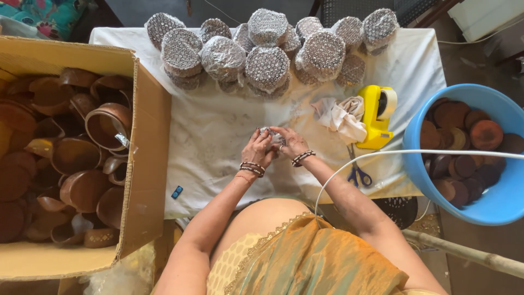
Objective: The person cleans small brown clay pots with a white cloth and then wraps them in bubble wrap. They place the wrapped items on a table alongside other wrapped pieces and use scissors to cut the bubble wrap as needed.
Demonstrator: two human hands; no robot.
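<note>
Seen from above, the person stands at the six o'clock edge of a table (218,136) covered in white cloth. Both hands meet at the centre of the cloth. The left hand (258,148) and the right hand (291,142) are curled around a small wrapped bundle (274,135), fingers closed on it from either side; bangles sit on both wrists. The bundle is held just above the cloth, and most of it is hidden by the fingers. At about four o'clock from the hands, a pair of blue-handled scissors (357,173) lies flat on the cloth. At two o'clock, a crumpled rag (343,116) rests against a yellow tape dispenser (377,114). A white cable (382,155) arcs across the right side of the table. At three o'clock, beyond the table edge, a blue tub (499,207) holds brown clay lids and discs. At nine o'clock, an open cardboard box (144,164) is filled with loose brown clay pots, lying tilted at all angles. At twelve o'clock, along the far edge of the table, a pile of round packages in bubble wrap (267,65) is stacked in overlapping rows, touching one another.
</note>
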